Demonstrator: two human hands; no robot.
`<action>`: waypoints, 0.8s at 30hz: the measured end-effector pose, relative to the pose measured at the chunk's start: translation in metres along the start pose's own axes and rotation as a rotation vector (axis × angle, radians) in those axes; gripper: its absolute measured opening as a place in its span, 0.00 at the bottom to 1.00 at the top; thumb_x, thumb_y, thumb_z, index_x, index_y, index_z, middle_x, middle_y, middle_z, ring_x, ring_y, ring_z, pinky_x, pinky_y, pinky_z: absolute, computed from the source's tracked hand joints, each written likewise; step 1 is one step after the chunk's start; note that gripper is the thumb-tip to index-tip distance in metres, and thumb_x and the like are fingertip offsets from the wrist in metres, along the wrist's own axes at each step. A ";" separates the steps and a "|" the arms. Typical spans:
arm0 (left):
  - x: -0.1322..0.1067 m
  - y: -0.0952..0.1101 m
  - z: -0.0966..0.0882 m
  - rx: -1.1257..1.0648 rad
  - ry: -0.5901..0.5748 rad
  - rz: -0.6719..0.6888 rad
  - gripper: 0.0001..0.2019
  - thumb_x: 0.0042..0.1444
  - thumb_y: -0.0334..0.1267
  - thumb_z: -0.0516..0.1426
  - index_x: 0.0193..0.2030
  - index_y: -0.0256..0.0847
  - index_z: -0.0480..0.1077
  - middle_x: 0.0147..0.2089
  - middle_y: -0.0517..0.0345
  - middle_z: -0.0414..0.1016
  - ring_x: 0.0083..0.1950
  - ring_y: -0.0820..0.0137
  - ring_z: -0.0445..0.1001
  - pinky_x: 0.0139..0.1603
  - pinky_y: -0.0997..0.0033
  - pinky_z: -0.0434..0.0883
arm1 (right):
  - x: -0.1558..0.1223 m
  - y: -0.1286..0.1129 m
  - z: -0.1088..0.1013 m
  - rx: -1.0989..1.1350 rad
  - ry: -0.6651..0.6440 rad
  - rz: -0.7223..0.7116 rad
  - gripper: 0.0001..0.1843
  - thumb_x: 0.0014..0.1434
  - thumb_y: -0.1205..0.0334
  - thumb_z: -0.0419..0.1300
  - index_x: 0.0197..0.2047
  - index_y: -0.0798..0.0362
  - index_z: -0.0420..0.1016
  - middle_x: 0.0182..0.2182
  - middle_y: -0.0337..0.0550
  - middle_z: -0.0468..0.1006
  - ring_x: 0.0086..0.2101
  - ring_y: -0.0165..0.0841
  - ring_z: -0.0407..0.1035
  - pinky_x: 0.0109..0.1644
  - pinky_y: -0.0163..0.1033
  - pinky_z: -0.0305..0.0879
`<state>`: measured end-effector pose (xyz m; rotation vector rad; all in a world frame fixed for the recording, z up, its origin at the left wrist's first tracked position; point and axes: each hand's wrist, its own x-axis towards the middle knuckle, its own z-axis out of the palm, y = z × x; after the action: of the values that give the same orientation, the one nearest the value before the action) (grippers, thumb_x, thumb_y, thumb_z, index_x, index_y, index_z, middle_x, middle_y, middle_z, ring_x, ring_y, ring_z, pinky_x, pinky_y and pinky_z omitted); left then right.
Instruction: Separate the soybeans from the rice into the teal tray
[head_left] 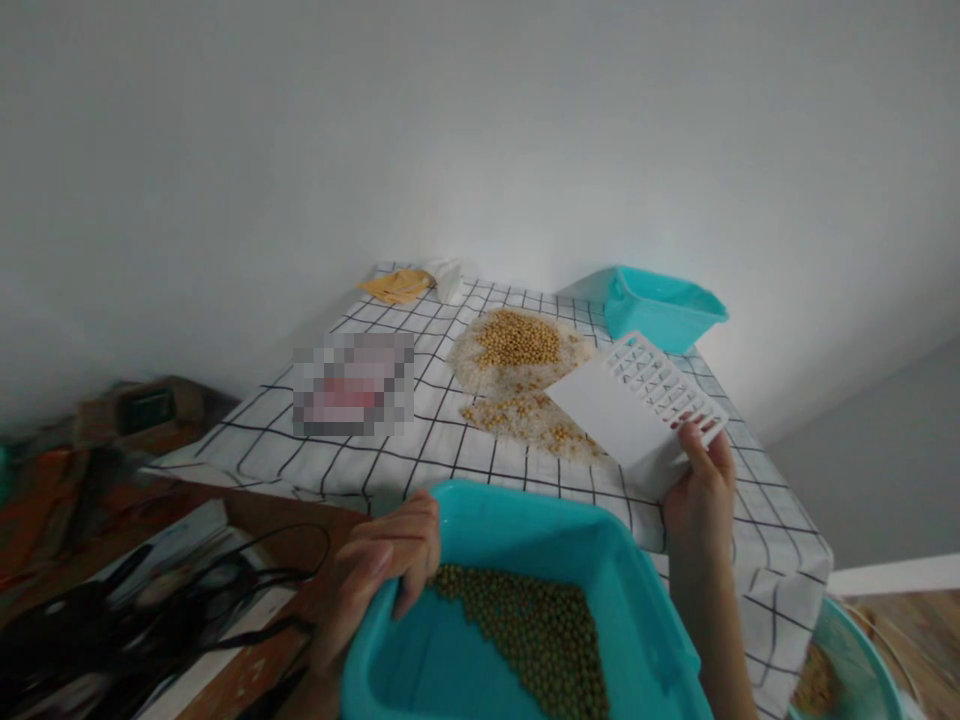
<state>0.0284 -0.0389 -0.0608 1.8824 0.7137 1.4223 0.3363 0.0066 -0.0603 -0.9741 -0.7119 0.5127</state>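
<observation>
My left hand (390, 550) is closed over the left rim of a turquoise plastic tub (517, 500). Greenish-brown, bean-like grains (540, 620) lie in the tub, mostly toward its right side. In my right hand (701, 490) is a flat white plastic scoop (611, 405) with rows of slots, pinched at its slotted end. The scoop is tilted over the table, its plain edge beside a spread of yellow beans (517, 340). Pale small grains lie mixed among these beans. The scoop covers part of the cloth behind it.
A second turquoise tub (664, 305) stands at the table's far right. A yellow cloth (397, 286) and a white crumpled item lie at the back left. A blurred-out object (352, 385) sits on the checked tablecloth (435, 440). Cables (225, 590) clutter the lower left; another container (855, 660) is at lower right.
</observation>
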 end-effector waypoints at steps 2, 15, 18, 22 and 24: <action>0.000 0.001 0.001 -0.106 0.026 -0.036 0.26 0.68 0.41 0.39 0.17 0.42 0.54 0.16 0.61 0.60 0.22 0.69 0.61 0.32 0.62 0.63 | -0.001 0.000 0.000 -0.004 -0.020 -0.019 0.06 0.54 0.59 0.65 0.35 0.49 0.75 0.36 0.36 0.76 0.38 0.32 0.70 0.46 0.38 0.63; 0.005 0.002 0.005 -0.287 0.024 -0.073 0.25 0.68 0.41 0.41 0.17 0.42 0.55 0.17 0.62 0.58 0.23 0.69 0.57 0.35 0.60 0.58 | -0.005 -0.003 0.004 -0.107 -0.167 0.037 0.08 0.54 0.56 0.66 0.37 0.49 0.79 0.35 0.38 0.78 0.36 0.33 0.69 0.43 0.37 0.60; 0.001 0.000 0.009 -0.316 0.101 -0.082 0.24 0.66 0.41 0.43 0.17 0.43 0.55 0.17 0.62 0.57 0.22 0.68 0.56 0.33 0.60 0.56 | -0.005 -0.004 0.004 -0.124 -0.191 0.029 0.08 0.54 0.57 0.65 0.36 0.49 0.79 0.35 0.39 0.78 0.36 0.33 0.69 0.44 0.38 0.60; 0.004 0.000 0.008 -0.281 0.035 -0.037 0.25 0.67 0.42 0.42 0.17 0.43 0.55 0.17 0.63 0.58 0.21 0.68 0.56 0.32 0.60 0.56 | -0.005 -0.003 0.003 -0.107 -0.202 0.026 0.06 0.54 0.58 0.65 0.36 0.49 0.80 0.35 0.39 0.78 0.37 0.33 0.69 0.45 0.38 0.61; 0.005 0.001 0.007 -0.264 0.006 -0.032 0.25 0.68 0.41 0.41 0.17 0.43 0.54 0.17 0.63 0.58 0.21 0.68 0.57 0.34 0.59 0.57 | -0.006 -0.004 0.004 -0.095 -0.207 0.017 0.06 0.55 0.59 0.65 0.37 0.49 0.80 0.36 0.39 0.78 0.38 0.33 0.69 0.45 0.38 0.61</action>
<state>0.0368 -0.0367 -0.0583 1.6561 0.5274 1.4261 0.3302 0.0030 -0.0574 -1.0256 -0.9213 0.6045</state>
